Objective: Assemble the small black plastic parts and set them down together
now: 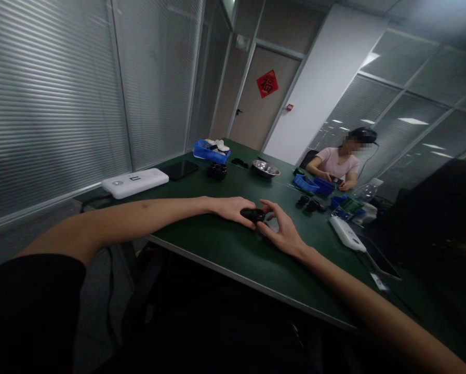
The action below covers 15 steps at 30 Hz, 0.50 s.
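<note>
Near the table's front edge, my left hand [233,209] is closed on a small black rounded part [252,214], held between thumb and fingers. Its exact kind cannot be made out. Just to the right, my right hand [285,231] is curved with thumb and fingers apart. Its thumb tip lies close to the part's right end; whether it touches is unclear. A pale, blurred patch shows under the right hand's fingers. Beyond both hands stands a shiny metal bowl [266,169]. Several black parts [217,171] lie past my left hand, and more black parts [310,203] lie past my right.
On the green table [217,254], a white power bank [135,183] and a dark phone [181,170] lie left. A filled blue basket [211,151] stands behind. At right are blue trays [306,183], another white device [347,234] and a tablet [381,257]. A person [340,163] sits across.
</note>
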Each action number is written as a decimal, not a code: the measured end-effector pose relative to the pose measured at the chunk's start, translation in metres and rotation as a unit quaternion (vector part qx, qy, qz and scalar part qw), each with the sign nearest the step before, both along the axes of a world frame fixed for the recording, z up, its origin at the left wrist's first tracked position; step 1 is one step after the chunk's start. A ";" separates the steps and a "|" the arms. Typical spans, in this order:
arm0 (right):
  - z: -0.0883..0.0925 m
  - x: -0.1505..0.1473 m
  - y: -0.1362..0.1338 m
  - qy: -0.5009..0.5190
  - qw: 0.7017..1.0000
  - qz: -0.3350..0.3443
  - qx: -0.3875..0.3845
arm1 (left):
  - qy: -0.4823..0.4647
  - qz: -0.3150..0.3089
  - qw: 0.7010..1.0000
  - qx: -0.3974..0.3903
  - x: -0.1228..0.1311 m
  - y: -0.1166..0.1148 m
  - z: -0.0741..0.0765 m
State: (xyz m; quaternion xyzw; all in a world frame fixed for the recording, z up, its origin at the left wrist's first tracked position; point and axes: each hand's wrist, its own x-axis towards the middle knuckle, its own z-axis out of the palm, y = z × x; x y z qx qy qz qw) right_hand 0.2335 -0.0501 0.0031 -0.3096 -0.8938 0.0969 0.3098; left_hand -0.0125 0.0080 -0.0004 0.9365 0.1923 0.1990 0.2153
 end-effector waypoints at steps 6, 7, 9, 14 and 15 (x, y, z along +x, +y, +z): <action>0.000 0.001 -0.001 -0.012 1.000 0.010 0.007 | 0.003 0.003 1.000 0.005 -0.001 0.001 -0.001; 0.000 0.001 -0.001 -0.013 1.000 0.011 0.007 | 0.003 0.002 1.000 0.005 -0.001 0.001 -0.001; 0.000 0.001 -0.001 -0.016 1.000 0.007 0.004 | 0.004 0.000 1.000 0.003 -0.001 0.001 -0.001; 0.001 0.000 -0.001 -0.019 1.000 -0.003 -0.003 | 0.005 0.001 1.000 0.002 -0.001 0.000 0.001; 0.001 0.000 -0.001 -0.020 1.000 0.002 -0.001 | 0.002 0.006 1.000 0.005 0.000 -0.001 0.001</action>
